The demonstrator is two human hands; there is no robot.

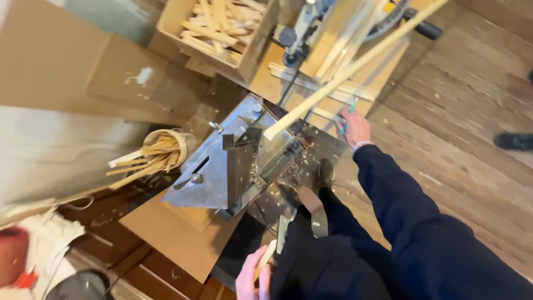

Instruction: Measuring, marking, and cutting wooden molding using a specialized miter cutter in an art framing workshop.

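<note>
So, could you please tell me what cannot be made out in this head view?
- Left hand: cut off by the bottom edge; it holds a small pale wood piece whose lower end is hidden.
- Right hand: its fingers are motion-blurred around a thin teal tool, kind unclear.
- Long wood strip: its far end leaves the top edge.
- Metal cutting machine: its base is hidden by the person's dark clothing.

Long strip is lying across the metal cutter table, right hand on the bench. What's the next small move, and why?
Probably bring the right hand onto the long wooden strip to steady it. Its near end rests on the metal cutter table with no hand on it, and the left hand already holds a short wood piece.
</note>
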